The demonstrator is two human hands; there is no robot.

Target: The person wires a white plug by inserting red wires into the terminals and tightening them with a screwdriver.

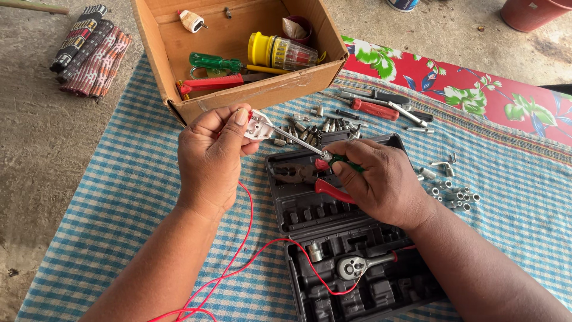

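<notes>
The white plug (260,126) sits pinched in the left hand (210,161); the right hand (381,182) grips a screwdriver (316,150) whose tip meets it. Below, an open black case (304,206) holds pliers (310,177) and a ratchet (357,265). Behind, a cardboard box (262,89) contains screwdrivers.

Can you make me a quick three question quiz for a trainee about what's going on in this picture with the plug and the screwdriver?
1. True or false: the left hand holds the white plug.
2. Which tool does the right hand hold against the plug?
A. the ratchet wrench
B. a green-handled screwdriver
C. a hammer
3. In a few words: where does the red wire run on its way from the plug?

Key
1. True; the fingers pinch it above the blue checked cloth.
2. B; its tip meets the plug.
3. Down beside the left forearm, with a loop lying across the open black tool case.
</notes>
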